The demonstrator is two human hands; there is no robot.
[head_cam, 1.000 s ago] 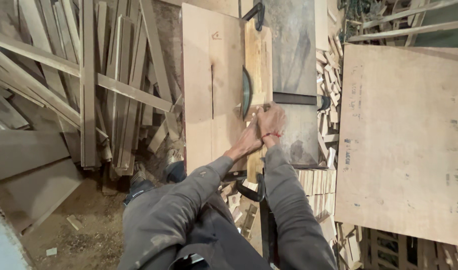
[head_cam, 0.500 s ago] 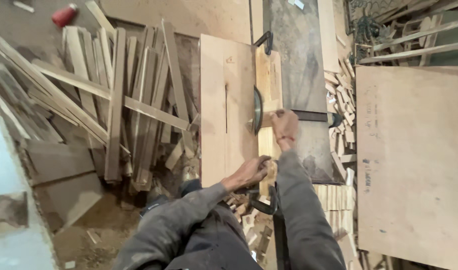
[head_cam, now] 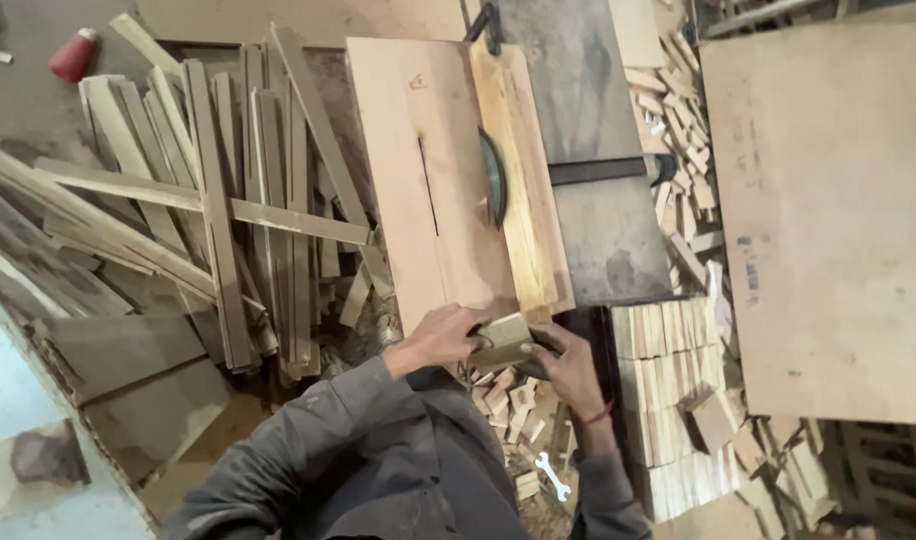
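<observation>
— Wooden slats (head_cam: 218, 210) heaped on the floor at far left, beside the saw counter (head_cam: 418, 180). What's nearer in?

— Left hand (head_cam: 440, 337) at the counter's near edge, fingers curled shut around a small wood block (head_cam: 500, 343).

— And the block sits where?

— Just off the near edge, held between both hands, below the round saw blade (head_cam: 492, 178).

— The other hand?

— Right hand (head_cam: 568, 365) has its fingers closed on the block's right end. Further right stand stacked cut blocks (head_cam: 668, 390), then a large plywood sheet (head_cam: 828, 210).

— Anything beneath?

— Loose offcuts (head_cam: 508, 405) and a small wrench (head_cam: 552, 476) on the floor.
</observation>
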